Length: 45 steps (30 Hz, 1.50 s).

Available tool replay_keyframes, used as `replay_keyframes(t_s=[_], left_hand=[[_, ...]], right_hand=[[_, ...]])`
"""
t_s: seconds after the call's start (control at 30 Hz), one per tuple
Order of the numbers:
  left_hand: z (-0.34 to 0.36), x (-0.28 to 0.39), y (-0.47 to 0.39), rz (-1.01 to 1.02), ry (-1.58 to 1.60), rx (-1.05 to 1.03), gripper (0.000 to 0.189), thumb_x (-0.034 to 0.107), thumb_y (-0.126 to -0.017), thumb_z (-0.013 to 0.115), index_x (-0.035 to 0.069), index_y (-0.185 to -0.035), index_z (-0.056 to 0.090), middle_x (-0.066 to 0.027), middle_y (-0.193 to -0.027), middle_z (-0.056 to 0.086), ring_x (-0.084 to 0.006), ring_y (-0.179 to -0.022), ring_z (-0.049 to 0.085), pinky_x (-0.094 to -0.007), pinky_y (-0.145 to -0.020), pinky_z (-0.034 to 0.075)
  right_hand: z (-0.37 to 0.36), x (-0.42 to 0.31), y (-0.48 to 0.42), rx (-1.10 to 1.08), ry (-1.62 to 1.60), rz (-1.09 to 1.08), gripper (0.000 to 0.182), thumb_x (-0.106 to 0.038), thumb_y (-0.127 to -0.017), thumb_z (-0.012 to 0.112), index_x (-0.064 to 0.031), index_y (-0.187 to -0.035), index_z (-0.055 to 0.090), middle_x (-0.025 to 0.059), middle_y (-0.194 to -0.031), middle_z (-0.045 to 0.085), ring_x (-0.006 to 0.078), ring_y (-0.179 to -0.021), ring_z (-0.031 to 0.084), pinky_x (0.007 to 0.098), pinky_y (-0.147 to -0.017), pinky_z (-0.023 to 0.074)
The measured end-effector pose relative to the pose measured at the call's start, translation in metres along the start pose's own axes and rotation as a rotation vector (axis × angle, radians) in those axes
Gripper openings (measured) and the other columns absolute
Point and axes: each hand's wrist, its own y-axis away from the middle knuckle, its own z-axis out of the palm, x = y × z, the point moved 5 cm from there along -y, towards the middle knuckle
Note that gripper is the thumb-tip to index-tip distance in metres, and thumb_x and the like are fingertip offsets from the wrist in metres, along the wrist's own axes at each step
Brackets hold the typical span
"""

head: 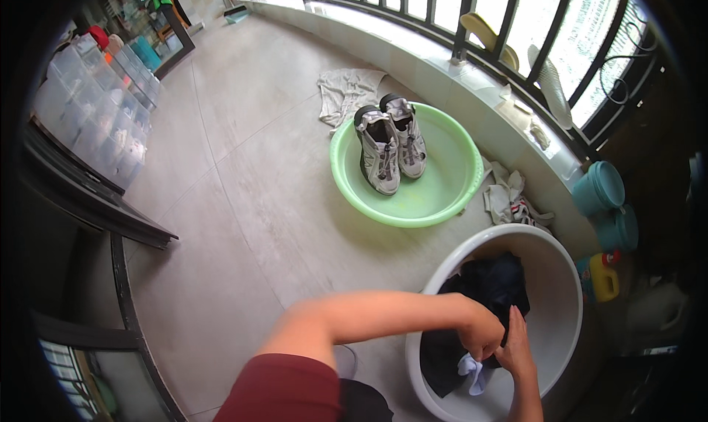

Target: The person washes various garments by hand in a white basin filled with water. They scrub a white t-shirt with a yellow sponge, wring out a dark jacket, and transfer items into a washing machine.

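Observation:
Both of my hands are inside a large white basin [555,256], close together over dark clothing [492,278]. My left hand [481,332] comes across from the left with its fingers curled into a fist. A small white cloth [471,373], perhaps a sock, sticks out from under that fist. My right hand [515,342] touches the left, its fingers stretched out along the dark fabric. Whether the right fingers grip any of the fabric is hidden.
A green basin [442,200] ahead holds a pair of grey shoes [381,162]. Cloths lie on the floor beside it, one white [345,93]. Teal buckets [597,187] and a yellow bottle [604,278] stand right. Clear plastic drawers [105,112] line the left.

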Motion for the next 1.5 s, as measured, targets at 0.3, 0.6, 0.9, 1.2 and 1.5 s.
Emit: replay_keyframes(t_s=[0.3, 0.6, 0.9, 1.2, 1.5], left_hand=[[-0.105, -0.208, 0.356, -0.125, 0.829, 1.604, 0.018, 0.024, -0.091, 0.056, 0.008, -0.094, 0.063, 0.0031, -0.067, 0.055, -0.0046, -0.052, 0.047, -0.0171, -0.048, 0.040], [-0.152, -0.391, 0.406, -1.254, -0.232, 1.357, 0.025, 0.019, -0.083, 0.057, 0.023, -0.104, 0.069, -0.0063, -0.145, 0.034, -0.0285, -0.133, 0.030, -0.0436, -0.104, 0.034], [-0.172, -0.457, 0.392, -1.233, -0.278, 0.961, 0.031, 0.023, -0.084, 0.055, 0.015, -0.112, 0.064, -0.0009, -0.154, 0.014, -0.0226, -0.142, 0.008, -0.0462, -0.105, 0.030], [-0.166, -0.404, 0.456, -0.820, 0.209, 2.156, 0.013, 0.003, -0.075, 0.067, 0.002, -0.088, 0.071, -0.0066, -0.086, 0.069, -0.0144, -0.076, 0.064, -0.0272, -0.069, 0.050], [-0.317, -0.071, 0.437, 0.323, 0.319, 2.001, 0.018, 0.006, -0.085, 0.062, 0.007, -0.102, 0.067, -0.0030, -0.099, 0.066, -0.0139, -0.089, 0.061, -0.0269, -0.081, 0.047]], right_hand=[[0.001, -0.026, -0.021, -0.077, 0.069, 0.106, 0.095, -0.012, -0.064, 0.079, 0.0090, -0.138, 0.022, 0.0298, -0.138, 0.031, 0.0437, -0.128, 0.032, 0.0422, -0.108, 0.0265], [0.008, -0.014, -0.029, -0.210, 0.192, 0.237, 0.099, -0.019, -0.062, 0.081, 0.0129, -0.135, 0.023, 0.0327, -0.136, 0.032, 0.0444, -0.127, 0.034, 0.0427, -0.107, 0.0295], [0.013, -0.013, -0.042, -0.274, 0.238, 0.277, 0.092, -0.029, -0.063, 0.079, 0.0161, -0.129, 0.032, 0.0335, -0.133, 0.036, 0.0434, -0.126, 0.036, 0.0426, -0.107, 0.0301], [0.001, -0.007, -0.044, -0.216, 0.121, 0.189, 0.095, -0.031, -0.060, 0.082, 0.0120, -0.130, 0.034, 0.0308, -0.133, 0.038, 0.0424, -0.125, 0.038, 0.0432, -0.106, 0.0309], [-0.140, -0.099, -0.125, 0.190, -0.078, 0.015, 0.071, -0.013, -0.066, 0.080, -0.0034, -0.128, 0.048, 0.0154, -0.115, 0.060, 0.0282, -0.102, 0.060, 0.0360, -0.089, 0.0480]])
